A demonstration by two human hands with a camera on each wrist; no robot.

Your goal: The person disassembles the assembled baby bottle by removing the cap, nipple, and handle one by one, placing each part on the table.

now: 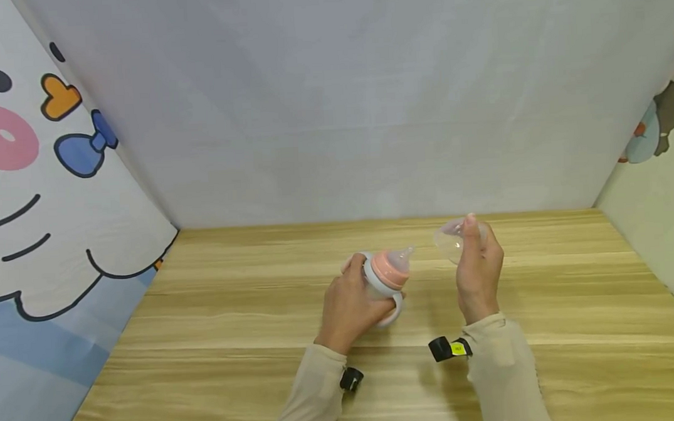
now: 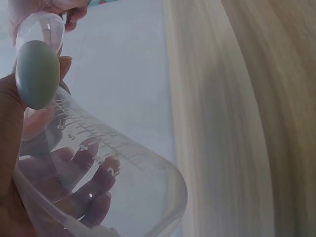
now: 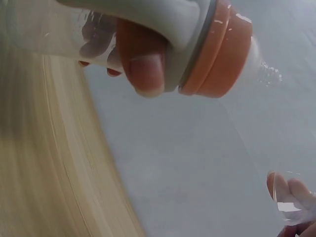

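Note:
My left hand (image 1: 352, 304) grips a clear baby bottle (image 2: 138, 168) with a pale grey handle (image 1: 396, 311) and a pink-orange collar (image 1: 390, 270). The bottle tilts, its clear nipple (image 1: 402, 255) pointing up and to the right. In the left wrist view, fingers show through the transparent body, which has printed measuring marks. To the right, my right hand (image 1: 479, 270) holds a clear dome-shaped bottle cap (image 1: 450, 240) between thumb and fingers, apart from the nipple. The right wrist view shows this cap (image 3: 291, 207) at its lower right corner.
Both hands are over a wood-grain table (image 1: 234, 315). A plain pale backdrop (image 1: 332, 110) stands behind it, with cartoon-printed panels at the left (image 1: 60, 204) and right (image 1: 658, 190). Black wrist cameras (image 1: 352, 379) sit on both sleeves.

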